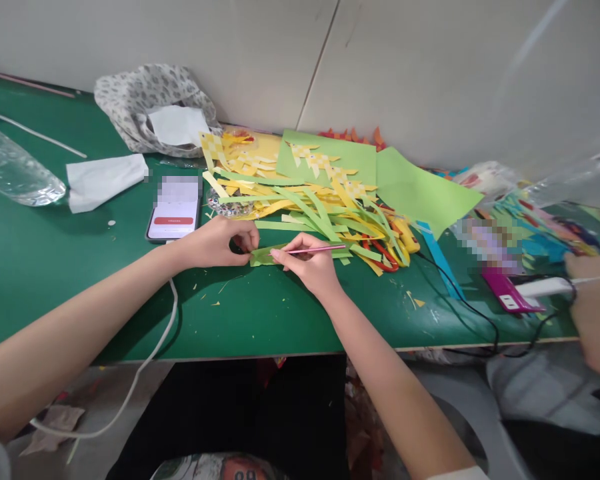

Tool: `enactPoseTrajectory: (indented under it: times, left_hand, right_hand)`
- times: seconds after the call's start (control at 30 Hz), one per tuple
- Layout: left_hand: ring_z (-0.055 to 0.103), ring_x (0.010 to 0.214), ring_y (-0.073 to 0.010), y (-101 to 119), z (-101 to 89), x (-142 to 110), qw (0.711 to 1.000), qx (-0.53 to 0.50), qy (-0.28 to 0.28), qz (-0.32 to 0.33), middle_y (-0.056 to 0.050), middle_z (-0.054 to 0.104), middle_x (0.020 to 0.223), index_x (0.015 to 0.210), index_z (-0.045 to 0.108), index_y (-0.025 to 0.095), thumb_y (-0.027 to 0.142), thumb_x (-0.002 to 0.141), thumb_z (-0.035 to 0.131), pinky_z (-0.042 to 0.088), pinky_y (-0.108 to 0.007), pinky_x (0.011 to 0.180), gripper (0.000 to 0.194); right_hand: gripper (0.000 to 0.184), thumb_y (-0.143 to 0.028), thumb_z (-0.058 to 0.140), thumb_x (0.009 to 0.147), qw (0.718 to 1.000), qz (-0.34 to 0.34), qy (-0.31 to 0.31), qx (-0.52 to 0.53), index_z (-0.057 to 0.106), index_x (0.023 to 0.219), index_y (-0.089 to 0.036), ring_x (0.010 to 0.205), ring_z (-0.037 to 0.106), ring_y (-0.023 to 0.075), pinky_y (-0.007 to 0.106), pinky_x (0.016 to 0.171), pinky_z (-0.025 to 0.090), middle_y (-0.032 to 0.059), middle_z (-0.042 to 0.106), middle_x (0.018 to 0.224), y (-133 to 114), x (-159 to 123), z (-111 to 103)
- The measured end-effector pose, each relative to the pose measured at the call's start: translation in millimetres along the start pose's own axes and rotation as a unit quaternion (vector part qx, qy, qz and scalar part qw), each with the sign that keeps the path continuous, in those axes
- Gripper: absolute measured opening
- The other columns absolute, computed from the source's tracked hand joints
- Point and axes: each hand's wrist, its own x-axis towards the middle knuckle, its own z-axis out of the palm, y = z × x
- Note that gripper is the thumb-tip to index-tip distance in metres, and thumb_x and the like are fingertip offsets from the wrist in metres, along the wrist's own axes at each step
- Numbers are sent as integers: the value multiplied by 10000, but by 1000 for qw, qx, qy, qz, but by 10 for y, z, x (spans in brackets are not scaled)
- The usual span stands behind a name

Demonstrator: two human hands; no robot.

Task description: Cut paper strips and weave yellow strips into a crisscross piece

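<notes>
A small folded green paper piece [263, 255] lies on the green table [55, 267]. My left hand [220, 241] pinches its left end, fingers closed. My right hand [310, 265] rests on its right side and grips a thin pink pencil [320, 249] that points to the right, lying nearly flat over the paper. Just behind both hands is a heap of green and yellow paper strips [310, 200].
A phone [175, 208] lies left of the strips, its white cable [150, 353] running off the table edge. Red-handled scissors [383, 257], green sheets [420, 190], a plastic bottle [15, 170], tissues [105, 179] and a cloth bag [150, 100] surround. Another person's arm [595, 307] is at right.
</notes>
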Motion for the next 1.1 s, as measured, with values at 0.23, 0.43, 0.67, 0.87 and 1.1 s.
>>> enactPoseTrajectory:
  times: [0.23,0.43,0.67,0.87,1.1]
  left_hand:
    - [655,693,-120,-15,7,2,1000,-10,-2,-5,4,677,760,839,569,177,160,678,593,516,-213,658,164]
    - [655,688,-120,-18,9,9,1000,-19,-3,-9,2,674,754,834,571,174,158,676,605,518,-211,653,163]
    - [654,684,-121,-39,16,1,1000,-19,-2,-7,6,673,755,828,568,180,159,680,607,517,-212,643,155]
    - [654,686,-119,-58,18,3,1000,-16,0,1,8,672,750,821,569,182,190,695,619,519,-215,653,136]
    - [654,693,-119,-46,16,4,1000,-14,-2,-3,11,672,759,821,573,185,191,694,620,516,-212,655,135]
  right_hand:
    - [270,-328,759,667,1000,0,15,14,532,608,-195,473,550,106,240,470,428,-12,627,555,20,2,-9]
    - [259,-312,750,667,1000,6,25,-2,530,598,-193,466,542,103,241,472,425,-14,625,550,9,9,-17]
    - [260,-326,751,664,1000,2,20,8,534,604,-195,472,548,110,248,472,430,-11,624,549,10,10,-23]
    - [262,-298,735,674,999,-2,44,2,510,581,-202,462,526,105,248,464,413,-24,594,520,18,10,-34]
    - [262,-307,736,671,999,-2,36,0,511,586,-203,459,525,106,250,459,408,-22,599,526,29,17,-41]
